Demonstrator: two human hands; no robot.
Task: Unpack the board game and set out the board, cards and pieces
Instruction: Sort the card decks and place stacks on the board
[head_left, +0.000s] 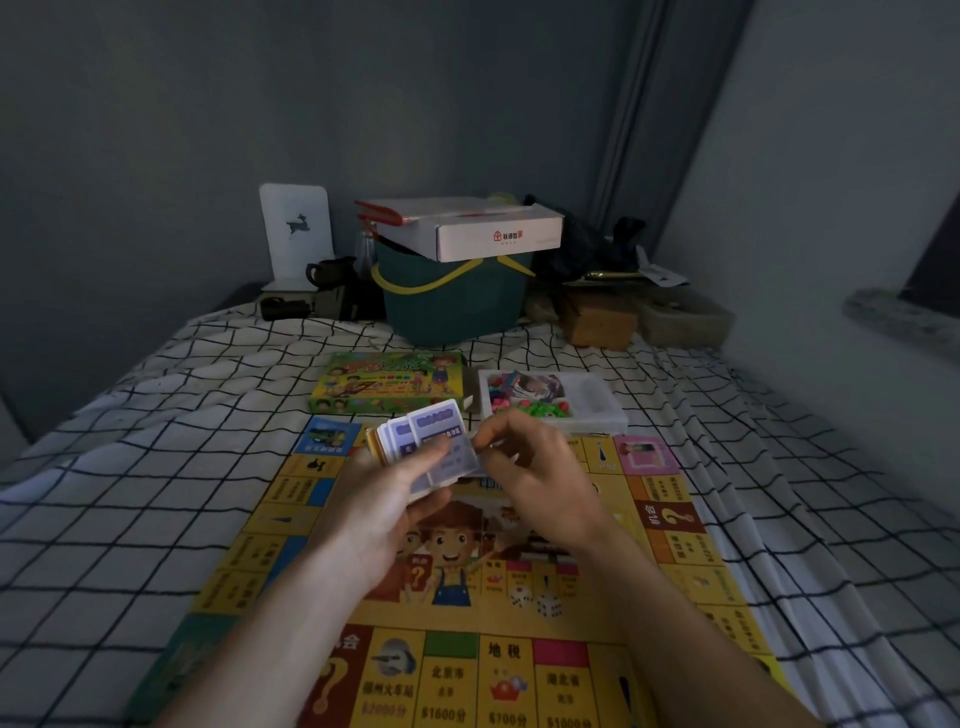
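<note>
I see the card stack (434, 452) held above the far half of the board (467, 597), which lies flat on the checked bed sheet (156, 441). My left hand (384, 514) grips the stack from below with the thumb laid across the top card; my right hand (530, 462) pinches the near edge of a card, fingers curled round it. I judge the cards light, thin and slick — they will fan and slide, so hold the long edges squarely and lift one at a time. The tray (602, 410) of small coloured pieces sits just beyond the board, beside the green game box (384, 384). Two dice (535, 600) rest on the board. Readable print on the board: "地税", "北京市", "$1600", "$700". The card text is too blurred to read.
</note>
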